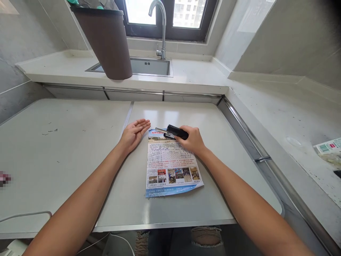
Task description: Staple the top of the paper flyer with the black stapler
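Note:
A black stapler (178,132) is gripped in my right hand (192,139), over the upper part of a printed flyer (173,161). Its top arm and silvery magazine are spread apart, pointing left. The flyer lies on the white table, with a blue band and small photos near its lower edge and one corner slightly curled. Many thin staple-like marks run down its left side. Just left of the flyer's top edge, my left hand (134,133) rests palm up, fingers stretched out, holding nothing.
Beyond the table (80,149) is a counter with a sink (151,67), a faucet (163,32) and a brown bin (106,42) at its edge. A metal rail (245,131) runs along the right side. A white cable (26,214) lies at the front left.

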Tool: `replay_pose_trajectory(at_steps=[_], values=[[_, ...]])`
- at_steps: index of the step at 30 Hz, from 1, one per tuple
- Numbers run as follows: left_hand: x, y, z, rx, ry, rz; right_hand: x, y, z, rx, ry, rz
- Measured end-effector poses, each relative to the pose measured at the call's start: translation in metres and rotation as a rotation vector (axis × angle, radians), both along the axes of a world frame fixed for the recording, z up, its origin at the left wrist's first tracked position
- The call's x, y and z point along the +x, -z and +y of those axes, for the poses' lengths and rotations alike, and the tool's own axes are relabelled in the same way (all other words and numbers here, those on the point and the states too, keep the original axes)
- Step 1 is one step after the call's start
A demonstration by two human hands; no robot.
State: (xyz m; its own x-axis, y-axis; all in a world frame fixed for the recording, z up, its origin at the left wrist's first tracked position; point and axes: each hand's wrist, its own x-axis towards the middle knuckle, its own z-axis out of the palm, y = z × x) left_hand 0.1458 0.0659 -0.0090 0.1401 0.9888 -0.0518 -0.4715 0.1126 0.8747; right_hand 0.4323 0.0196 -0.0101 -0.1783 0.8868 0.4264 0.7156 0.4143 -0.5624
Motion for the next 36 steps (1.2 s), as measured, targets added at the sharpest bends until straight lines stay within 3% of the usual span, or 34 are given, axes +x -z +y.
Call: replay_pose_trajectory(at_steps=[5, 13, 15, 20, 25, 36], values=[[-0.002, -0.002, -0.003, 0.154, -0.015, 0.011, -0.005, -0.001, -0.002, -0.091, -0.065, -0.025], [0.001, -0.003, -0.014, 0.195, 0.244, 0.129, -0.004, -0.001, 0.000, -0.116, -0.117, -0.093], [0.002, -0.002, -0.015, 0.225, 0.328, 0.150, -0.004, -0.001, 0.000, -0.028, -0.137, -0.087], [0.006, 0.001, -0.020, 0.313, 0.517, 0.191, -0.011, -0.009, -0.008, 0.390, -0.162, -0.121], [0.009, 0.000, -0.026, 0.353, 0.618, 0.210, -0.024, -0.010, -0.016, 0.644, -0.360, -0.289], [0.015, -0.007, -0.031, 0.398, 0.709, 0.233, -0.036, -0.001, -0.016, 0.640, -0.392, -0.431]])
